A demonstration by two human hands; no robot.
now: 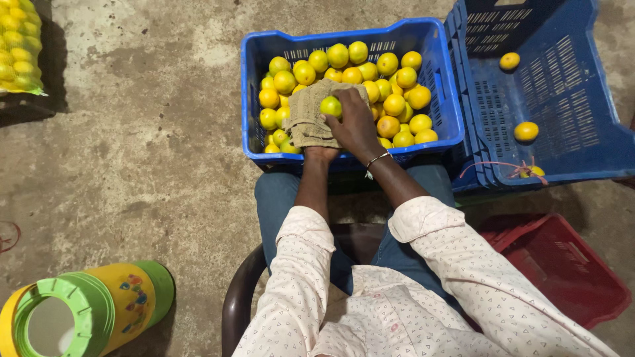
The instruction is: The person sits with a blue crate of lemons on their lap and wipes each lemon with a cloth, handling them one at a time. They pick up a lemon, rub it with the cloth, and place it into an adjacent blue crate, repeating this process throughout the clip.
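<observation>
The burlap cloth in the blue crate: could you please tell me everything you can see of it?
The burlap cloth is a coarse, tan, woven piece that looks like jute, crumpled and folded over on itself. It lies on top of the yellow-green citrus fruits at the front left of the blue crate. The right hand presses a green fruit against it, while the left hand is mostly hidden beneath its near edge.

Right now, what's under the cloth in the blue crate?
The cloth lies over yellow-green citrus fruit in the blue crate. The left hand is hidden under it; anything deeper is covered.
</observation>
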